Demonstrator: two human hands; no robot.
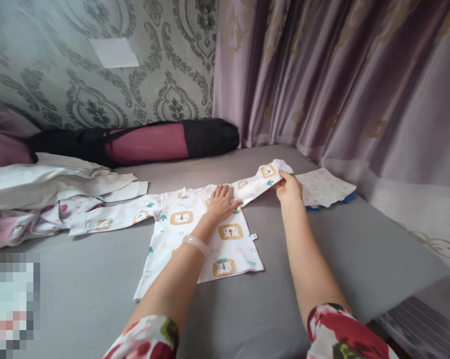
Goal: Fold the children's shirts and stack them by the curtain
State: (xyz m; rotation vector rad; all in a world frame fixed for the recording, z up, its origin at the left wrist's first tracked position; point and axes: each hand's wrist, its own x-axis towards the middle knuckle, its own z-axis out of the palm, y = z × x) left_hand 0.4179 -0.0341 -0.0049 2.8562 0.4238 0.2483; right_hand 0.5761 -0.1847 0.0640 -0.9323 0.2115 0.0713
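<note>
A small white long-sleeved shirt (pixel 202 234) with a lion print lies spread out on the grey bed sheet (pixel 247 314), its neck toward the wall. My left hand (pixel 222 203) presses flat on the shirt near the right shoulder, fingers stretched out. At the end of the right sleeve, my right hand (pixel 288 187) pinches the cuff between thumb and fingers, the sleeve slightly raised. The left sleeve reaches out to the side and its cuff touches a heap of clothes.
Folded pale clothes (pixel 330 187) over something blue lie at the right. Loose white and pink clothes (pixel 56 187) are piled at the left. A long black and maroon bag (pixel 146 143) lies along the wall. Purple curtains (pixel 285 75) hang at the right.
</note>
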